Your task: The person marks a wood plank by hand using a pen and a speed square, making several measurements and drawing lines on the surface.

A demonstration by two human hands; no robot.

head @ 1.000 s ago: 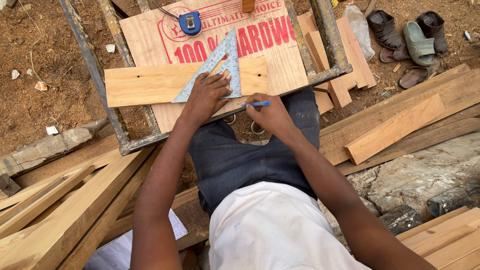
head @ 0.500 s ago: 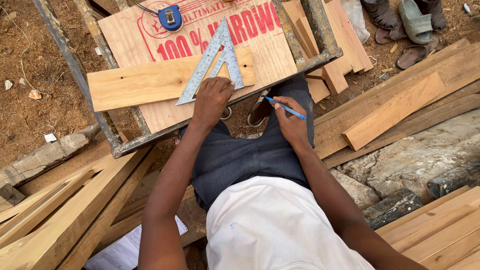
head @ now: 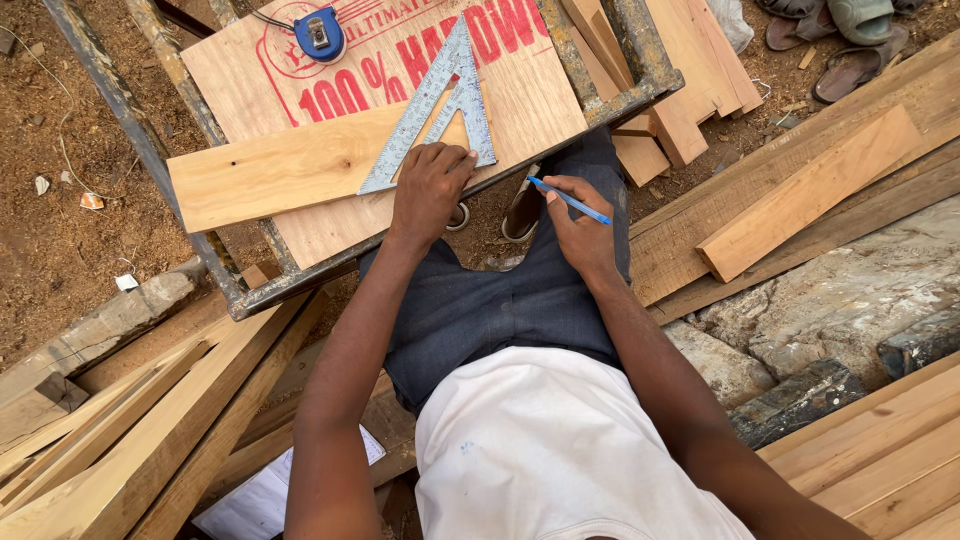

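Hands: left [head: 428, 192] pins square [head: 440, 105] on plank [head: 270, 170]; right [head: 578, 230] holds pen [head: 570, 200].

sandals [head: 850, 30] cut by top edge

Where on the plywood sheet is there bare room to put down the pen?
One free patch lies on the plywood sheet right of the metal square, up to the steel frame. Another lies below the plank, left of the left hand. The top is crowded by the tape measure. The right hand holds the pen off the sheet.
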